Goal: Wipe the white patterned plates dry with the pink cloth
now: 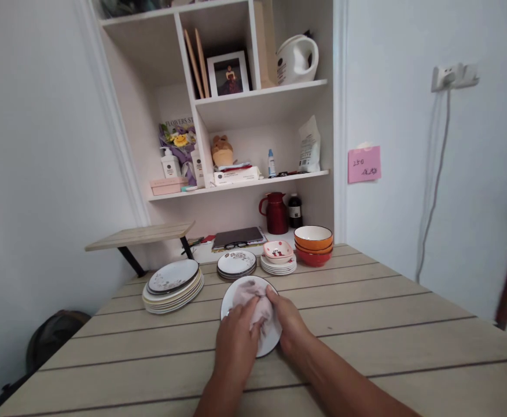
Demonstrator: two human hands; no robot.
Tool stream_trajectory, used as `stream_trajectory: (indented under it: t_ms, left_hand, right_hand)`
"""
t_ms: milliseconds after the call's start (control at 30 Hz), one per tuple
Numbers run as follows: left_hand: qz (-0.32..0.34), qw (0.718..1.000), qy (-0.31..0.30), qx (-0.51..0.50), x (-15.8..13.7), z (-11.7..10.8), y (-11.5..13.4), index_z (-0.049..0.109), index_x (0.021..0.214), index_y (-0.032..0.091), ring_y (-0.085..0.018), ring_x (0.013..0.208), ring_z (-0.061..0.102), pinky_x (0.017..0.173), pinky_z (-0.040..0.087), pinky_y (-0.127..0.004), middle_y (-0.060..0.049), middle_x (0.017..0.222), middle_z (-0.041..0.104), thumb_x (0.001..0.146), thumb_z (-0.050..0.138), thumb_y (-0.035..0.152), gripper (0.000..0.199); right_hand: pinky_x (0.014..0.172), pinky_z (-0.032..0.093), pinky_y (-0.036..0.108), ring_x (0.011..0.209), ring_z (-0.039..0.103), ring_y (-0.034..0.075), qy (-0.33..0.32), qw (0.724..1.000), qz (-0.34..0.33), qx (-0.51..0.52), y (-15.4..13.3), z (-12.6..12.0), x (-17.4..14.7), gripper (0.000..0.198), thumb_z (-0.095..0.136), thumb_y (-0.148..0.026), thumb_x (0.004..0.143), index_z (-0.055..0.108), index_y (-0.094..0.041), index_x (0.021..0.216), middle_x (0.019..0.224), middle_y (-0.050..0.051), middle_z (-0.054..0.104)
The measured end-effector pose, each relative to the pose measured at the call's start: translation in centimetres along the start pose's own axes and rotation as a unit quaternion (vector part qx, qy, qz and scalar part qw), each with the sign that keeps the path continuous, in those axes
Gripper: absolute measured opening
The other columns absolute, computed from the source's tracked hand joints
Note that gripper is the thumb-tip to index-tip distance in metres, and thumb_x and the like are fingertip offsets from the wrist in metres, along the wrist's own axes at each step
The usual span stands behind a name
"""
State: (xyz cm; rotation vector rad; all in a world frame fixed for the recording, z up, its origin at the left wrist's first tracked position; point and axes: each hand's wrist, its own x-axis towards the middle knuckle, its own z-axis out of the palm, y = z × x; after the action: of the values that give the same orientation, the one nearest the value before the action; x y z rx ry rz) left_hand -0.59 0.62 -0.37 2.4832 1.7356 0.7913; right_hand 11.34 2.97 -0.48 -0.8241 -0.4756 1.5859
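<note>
A white plate with a dark rim (230,296) is held tilted above the front part of the table. My right hand (289,321) grips its right edge, the thumb over the rim. Bunched on the plate's face is a pale pinkish cloth (253,292). My left hand (238,330) presses the cloth against the plate with curled fingers. Behind the plate sits a short stack of small flower-patterned plates (237,262). Part of the plate's face is hidden by the cloth and my fingers.
Larger stacked plates (173,275) stand at left. Small white dishes (278,267) carry a patterned square bowl (278,249); orange and red bowls (314,237) are stacked right of them. Behind are a dark laptop (238,236), red jug (276,213) and raised wooden shelf (140,234).
</note>
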Motion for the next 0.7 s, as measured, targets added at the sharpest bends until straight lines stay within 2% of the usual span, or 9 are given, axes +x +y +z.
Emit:
stream_trajectory:
  t_ms: [133, 267, 333, 400, 567, 700]
  left_hand:
    - [-0.085, 0.993, -0.02, 0.078, 0.4, -1.0, 0.0, 0.046, 0.134, 0.026, -0.023, 0.105, 0.059, 0.087, 0.041, -0.031, -0.008, 0.116, 0.065, 0.09, 0.042, 0.029, 0.045]
    - [-0.122, 0.985, -0.074, 0.099, 0.1, -1.5, 1.1, 0.041, 0.136, 0.022, -0.024, 0.09, 0.065, 0.075, 0.044, -0.033, -0.01, 0.104, 0.07, 0.092, 0.035, 0.032, 0.045]
    - [-0.114, 0.985, -0.089, 0.096, -0.1, -1.3, 1.7, 0.044, 0.133, 0.02, -0.025, 0.085, 0.067, 0.071, 0.045, -0.033, -0.011, 0.096, 0.071, 0.093, 0.031, 0.034, 0.044]
    - [-0.086, 0.988, -0.096, 0.08, -0.3, -0.9, 2.0, 0.046, 0.131, 0.02, -0.025, 0.086, 0.067, 0.072, 0.045, -0.033, -0.01, 0.097, 0.071, 0.093, 0.031, 0.035, 0.044]
    - [-0.017, 0.996, -0.082, -0.002, -0.4, 0.1, 1.8, 0.038, 0.138, 0.024, -0.021, 0.109, 0.058, 0.09, 0.041, -0.03, -0.007, 0.127, 0.059, 0.088, 0.039, 0.027, 0.05]
    - [-0.012, 0.999, -0.038, -0.012, -0.1, 0.1, 1.1, 0.042, 0.137, 0.025, -0.022, 0.118, 0.05, 0.097, 0.037, -0.03, -0.006, 0.133, 0.053, 0.087, 0.042, 0.026, 0.05]
  right_hand:
    - [0.064, 0.054, 0.035, 0.061, 0.068, 0.023, 0.005, 1.0, -0.01, -0.015, 0.1, 0.0, 0.0, 0.033, 0.056, -0.038, 0.082, 0.065, -0.008, 0.094, 0.072, 0.013, 0.073]
    - [0.065, 0.054, 0.036, 0.062, 0.069, 0.024, 0.021, 1.0, -0.017, -0.011, 0.0, -0.1, 0.3, 0.03, 0.056, -0.037, 0.083, 0.064, -0.009, 0.092, 0.073, 0.014, 0.073]
    - [0.066, 0.054, 0.037, 0.064, 0.069, 0.024, 0.03, 1.0, -0.008, 0.001, -0.2, -0.2, 0.3, 0.03, 0.055, -0.037, 0.083, 0.063, -0.009, 0.091, 0.074, 0.014, 0.073]
    - [0.067, 0.054, 0.036, 0.065, 0.069, 0.024, 0.033, 0.999, 0.006, 0.011, -0.4, -0.2, 0.3, 0.03, 0.054, -0.038, 0.084, 0.063, -0.01, 0.09, 0.074, 0.013, 0.073]
    - [0.069, 0.054, 0.036, 0.067, 0.07, 0.024, 0.01, 0.999, 0.037, -0.027, -0.5, -0.1, 0.1, 0.031, 0.058, -0.04, 0.082, 0.064, -0.01, 0.087, 0.076, 0.014, 0.073]
    - [0.065, 0.054, 0.034, 0.066, 0.069, 0.024, 0.0, 0.998, 0.036, -0.048, -0.3, 0.0, 0.0, 0.032, 0.059, -0.039, 0.08, 0.065, -0.009, 0.09, 0.076, 0.013, 0.073]
